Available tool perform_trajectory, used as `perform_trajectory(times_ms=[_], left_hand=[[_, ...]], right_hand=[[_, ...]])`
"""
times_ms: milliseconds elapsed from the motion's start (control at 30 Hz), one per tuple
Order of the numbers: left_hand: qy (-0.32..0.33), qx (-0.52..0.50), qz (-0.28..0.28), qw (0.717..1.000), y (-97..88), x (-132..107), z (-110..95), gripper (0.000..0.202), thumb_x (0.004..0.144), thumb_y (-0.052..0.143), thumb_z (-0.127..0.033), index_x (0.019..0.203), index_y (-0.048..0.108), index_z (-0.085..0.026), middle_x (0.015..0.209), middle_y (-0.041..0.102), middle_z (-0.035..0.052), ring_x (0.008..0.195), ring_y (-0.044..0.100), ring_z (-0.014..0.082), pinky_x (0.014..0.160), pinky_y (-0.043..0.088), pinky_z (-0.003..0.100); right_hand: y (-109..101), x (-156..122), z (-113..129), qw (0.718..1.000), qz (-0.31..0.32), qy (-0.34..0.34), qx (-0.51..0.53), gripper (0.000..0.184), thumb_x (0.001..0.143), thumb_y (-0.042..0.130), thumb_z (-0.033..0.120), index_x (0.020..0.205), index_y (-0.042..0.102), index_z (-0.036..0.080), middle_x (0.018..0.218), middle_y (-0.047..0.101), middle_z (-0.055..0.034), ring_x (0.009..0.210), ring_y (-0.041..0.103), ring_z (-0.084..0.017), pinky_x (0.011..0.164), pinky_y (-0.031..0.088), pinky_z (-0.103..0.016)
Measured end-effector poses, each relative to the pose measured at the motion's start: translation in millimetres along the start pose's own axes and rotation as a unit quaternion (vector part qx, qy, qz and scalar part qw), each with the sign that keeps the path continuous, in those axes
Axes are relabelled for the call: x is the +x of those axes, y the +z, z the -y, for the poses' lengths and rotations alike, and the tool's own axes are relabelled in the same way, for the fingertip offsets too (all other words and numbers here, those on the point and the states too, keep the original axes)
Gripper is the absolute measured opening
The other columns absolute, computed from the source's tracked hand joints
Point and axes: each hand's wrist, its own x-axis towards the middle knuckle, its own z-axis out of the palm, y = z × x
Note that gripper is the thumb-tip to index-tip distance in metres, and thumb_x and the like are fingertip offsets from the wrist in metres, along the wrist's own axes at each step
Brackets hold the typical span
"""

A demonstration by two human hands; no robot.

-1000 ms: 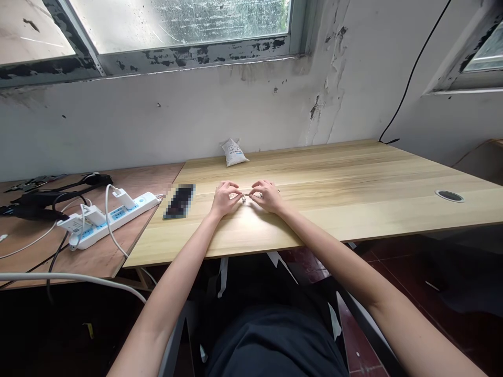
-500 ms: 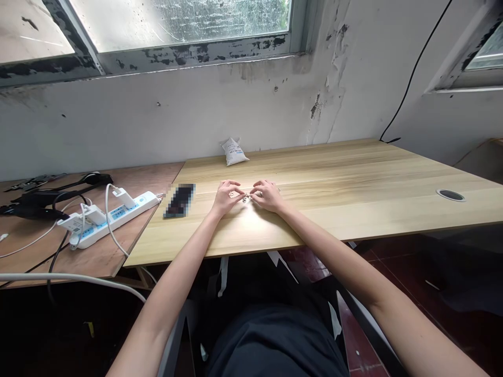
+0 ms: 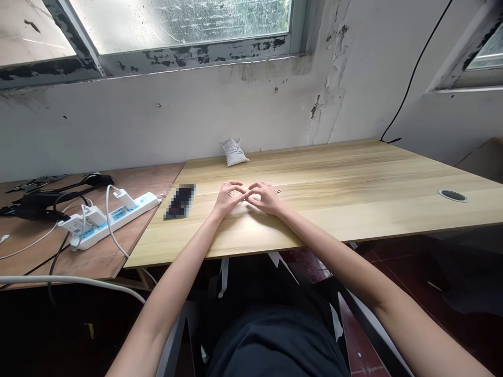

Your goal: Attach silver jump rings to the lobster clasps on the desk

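Observation:
Over the middle of the wooden table (image 3: 353, 193), my left hand (image 3: 228, 198) and my right hand (image 3: 264, 198) meet at the fingertips. Both are closed in a pinch, thumb against finger. Whatever they pinch is tiny and mostly covered by the fingers. Small shiny bits (image 3: 242, 200) show just under the fingertips, too small to name. More small metallic-looking pieces (image 3: 278, 191) lie on the tabletop right beside my right hand.
Left of my hands lies a blurred-out dark phone (image 3: 179, 201). A white packet (image 3: 234, 153) rests near the wall. On the adjoining brown table are a white power strip (image 3: 118, 220) with plugs and cables, and black straps (image 3: 51, 198). A round grommet (image 3: 452, 196) sits at the right.
My right hand has shifted slightly left, so the fingertips of both hands now touch. The small shiny bits between them are more hidden, and the pieces beside my right hand show more.

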Motion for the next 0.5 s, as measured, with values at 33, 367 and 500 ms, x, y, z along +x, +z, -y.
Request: perform_trajectory(times_ms=[33,367,500], left_hand=[[0.001,-0.002,0.0,1.0,0.3,-0.1,-0.3,0.008,0.075,0.076,-0.031,0.074,0.071,-0.024,0.107,0.066,0.0039,0.113,0.053,0.0244,0.101,0.041,0.044],[0.003,-0.008,-0.002,1.0,1.4,-0.6,-2.6,0.008,0.075,0.077,-0.03,0.074,0.071,-0.025,0.105,0.067,0.0038,0.112,0.054,0.0247,0.1,0.041,0.044],[0.005,-0.006,-0.002,1.0,1.5,-0.6,-1.6,0.008,0.074,0.077,-0.03,0.074,0.071,-0.025,0.105,0.067,0.0038,0.111,0.055,0.0245,0.1,0.042,0.044]], right_hand=[[0.9,0.1,-0.4,1.0,0.0,0.0,0.001,0.015,0.088,0.063,0.035,0.088,0.074,0.023,0.107,0.066,-0.0079,0.103,0.055,-0.025,0.087,0.037,-0.041],[6.3,0.7,-2.4,1.0,0.004,-0.003,0.007,0.013,0.089,0.061,0.03,0.091,0.072,0.025,0.107,0.067,-0.0069,0.103,0.056,-0.025,0.087,0.037,-0.04],[8.6,0.9,-4.1,1.0,0.004,-0.002,0.005,0.013,0.089,0.062,0.031,0.092,0.072,0.024,0.107,0.067,-0.0069,0.102,0.056,-0.025,0.085,0.037,-0.039]])
